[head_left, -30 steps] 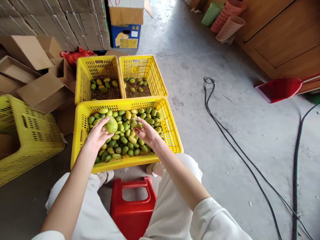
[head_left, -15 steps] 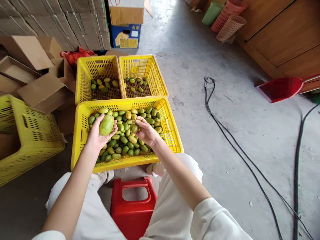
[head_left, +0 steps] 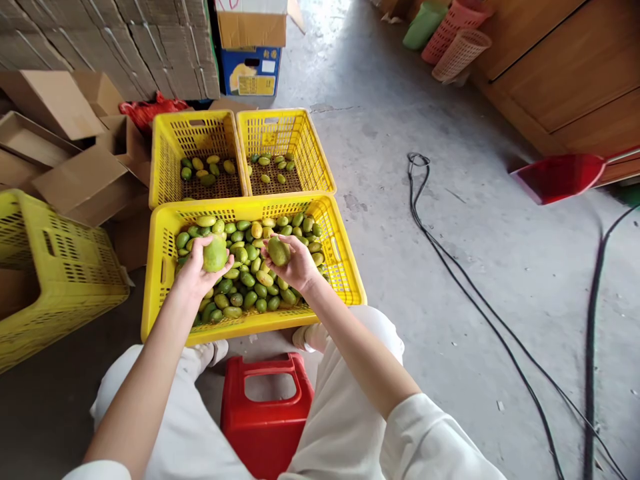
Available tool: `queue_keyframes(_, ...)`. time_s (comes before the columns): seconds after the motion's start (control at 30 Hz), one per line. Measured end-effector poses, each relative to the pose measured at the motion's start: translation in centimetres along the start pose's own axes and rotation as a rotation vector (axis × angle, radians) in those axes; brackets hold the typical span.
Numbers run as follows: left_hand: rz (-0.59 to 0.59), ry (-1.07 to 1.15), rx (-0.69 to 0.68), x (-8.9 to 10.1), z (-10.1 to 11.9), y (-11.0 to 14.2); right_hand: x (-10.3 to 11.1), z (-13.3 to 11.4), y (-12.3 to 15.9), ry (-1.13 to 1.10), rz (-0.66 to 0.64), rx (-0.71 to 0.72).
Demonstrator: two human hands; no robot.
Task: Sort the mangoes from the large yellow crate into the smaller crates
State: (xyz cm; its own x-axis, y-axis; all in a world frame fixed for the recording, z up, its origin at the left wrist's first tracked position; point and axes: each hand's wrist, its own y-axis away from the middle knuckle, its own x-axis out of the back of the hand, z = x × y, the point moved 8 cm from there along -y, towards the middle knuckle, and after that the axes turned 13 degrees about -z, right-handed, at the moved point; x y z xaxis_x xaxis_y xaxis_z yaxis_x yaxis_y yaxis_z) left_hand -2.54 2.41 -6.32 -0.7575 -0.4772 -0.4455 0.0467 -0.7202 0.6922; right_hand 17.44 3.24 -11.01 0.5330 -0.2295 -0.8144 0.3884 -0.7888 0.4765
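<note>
My left hand (head_left: 197, 269) is wrapped round a light green mango (head_left: 215, 255). In my right hand (head_left: 299, 267) rests a darker green mango (head_left: 279, 251), cupped in the fingers and turned toward me. Both hands are held above a wide yellow crate (head_left: 165, 323) filled with many small green and yellowish mangoes (head_left: 249, 280). Behind it stand two more yellow crates, the left one (head_left: 167, 157) and the right one (head_left: 313, 150), each with several mangoes on its bottom.
A red plastic stool (head_left: 270, 427) is between my legs. On the left are another yellow crate (head_left: 75, 267) and loose cardboard boxes (head_left: 85, 180). A black cable (head_left: 465, 287) and a red dustpan (head_left: 563, 177) are on the right, with plastic baskets (head_left: 460, 57) further back.
The mango in my right hand has been turned and now shows more fully. The one in my left hand has rotated within the fingers. The crates have not moved.
</note>
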Motion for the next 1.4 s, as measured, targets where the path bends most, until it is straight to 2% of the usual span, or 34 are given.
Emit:
queue_keyframes(0.2,-0.116,-0.016,-0.012,-0.2,0.3,-0.8,-1.5,0.4,0.4,0.049,-0.04,-0.018)
queue_keyframes(0.37,-0.097,-0.06,0.068,-0.4,0.1,-0.7,-2.1,0.4,0.7,0.06,0.006,-0.08)
queue_keyframes(0.57,-0.138,-0.028,0.134,-1.9,-0.3,0.6,-2.5,0.4,0.5,0.053,0.009,-0.113)
queue_keyframes(0.8,-0.041,0.097,0.153,-1.4,-0.8,0.9,-1.0,0.8,0.1,-0.066,0.048,-0.126)
queue_keyframes(1.0,-0.002,0.08,0.151,-0.8,-1.3,0.6,0.6,1.3,-0.2,-0.154,0.104,-0.141)
queue_keyframes(1.23,-0.028,0.123,0.067,0.0,-1.1,-0.4,0.1,1.1,-0.1,-0.089,-0.024,-0.122)
queue_keyframes(1.4,-0.023,0.146,0.049,0.0,-0.8,-0.1,-0.9,0.1,0.6,-0.132,0.023,-0.004)
